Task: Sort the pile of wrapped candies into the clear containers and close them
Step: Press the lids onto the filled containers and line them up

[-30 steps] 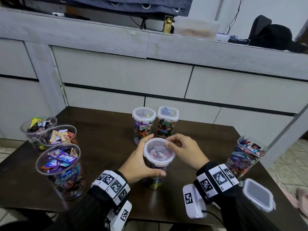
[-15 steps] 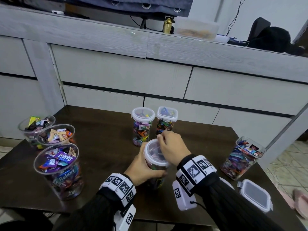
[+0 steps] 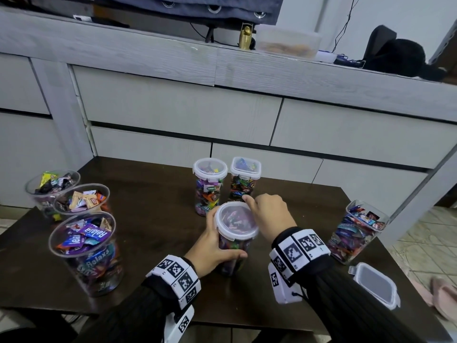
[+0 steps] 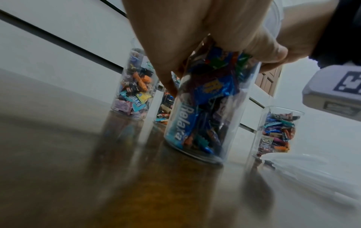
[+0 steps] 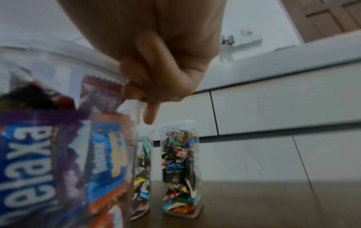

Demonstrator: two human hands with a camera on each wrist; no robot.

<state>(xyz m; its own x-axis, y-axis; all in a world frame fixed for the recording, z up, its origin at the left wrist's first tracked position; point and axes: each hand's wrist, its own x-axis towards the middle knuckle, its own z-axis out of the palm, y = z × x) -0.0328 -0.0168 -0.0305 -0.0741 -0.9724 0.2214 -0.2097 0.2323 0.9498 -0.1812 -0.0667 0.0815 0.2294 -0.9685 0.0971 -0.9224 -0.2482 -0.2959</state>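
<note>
A round clear jar [image 3: 233, 253] full of wrapped candies stands on the dark table [image 3: 153, 219] near its middle, with a white-rimmed lid [image 3: 235, 222] on top. My left hand [image 3: 215, 241] grips the jar's side, thumb towards me and fingers round the far left. My right hand [image 3: 265, 214] sits at the lid's right far rim, fingers curled against it. In the right wrist view these fingers [image 5: 136, 86] bend onto the lid's rim [image 5: 68, 61], one finger pointing down. The left wrist view shows the jar [image 4: 203, 108] in my left hand [image 4: 195, 38].
Two lidded containers [image 3: 210, 184] [image 3: 244, 179] stand just behind the jar. At the right is an open square container [image 3: 356, 231], its lid [image 3: 376, 285] lying by the table's front right corner. Three open candy cups [image 3: 82, 246] [image 3: 81, 199] [image 3: 52, 186] stand at the left.
My right hand went over the top of the lid half a second ago and has now come back to its right far rim. The left hand keeps its hold on the jar.
</note>
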